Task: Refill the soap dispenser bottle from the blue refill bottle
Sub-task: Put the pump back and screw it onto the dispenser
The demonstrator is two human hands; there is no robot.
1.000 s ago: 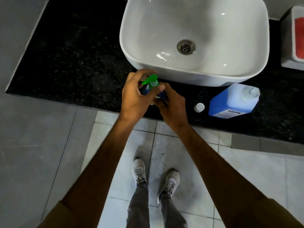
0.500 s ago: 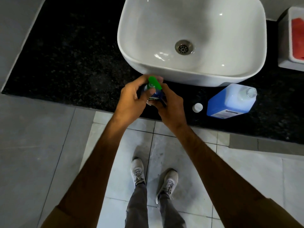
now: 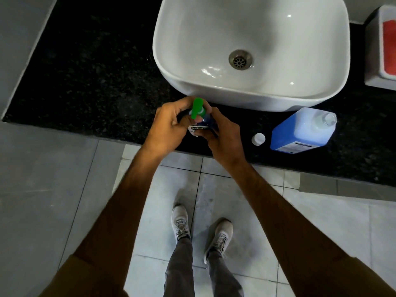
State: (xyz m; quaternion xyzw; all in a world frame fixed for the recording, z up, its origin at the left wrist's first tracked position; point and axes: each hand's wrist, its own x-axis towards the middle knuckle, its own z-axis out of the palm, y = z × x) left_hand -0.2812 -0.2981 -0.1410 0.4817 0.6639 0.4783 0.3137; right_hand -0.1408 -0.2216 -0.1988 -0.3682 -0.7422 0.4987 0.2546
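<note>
The soap dispenser bottle [image 3: 201, 125] stands on the black counter just in front of the sink, mostly hidden between my hands. Its green pump head [image 3: 196, 108] sticks up with the nozzle pointing toward me. My left hand [image 3: 169, 127] grips the pump top from the left. My right hand [image 3: 222, 136] is wrapped around the bottle's body from the right. The blue refill bottle [image 3: 300, 131] stands uncapped on the counter to the right, about a hand's width from my right hand. Its small white cap [image 3: 258, 138] lies between it and my right hand.
A white basin [image 3: 252, 50] sits on the black granite counter [image 3: 96, 71] right behind the dispenser. A white box with a red top [image 3: 383, 50] stands at the far right. My legs and shoes [image 3: 201, 230] are on the tiled floor below.
The green pump head has turned: its nozzle pointed left a second ago and now points toward me. Both hands stayed on the dispenser while my left fingers shifted around the pump.
</note>
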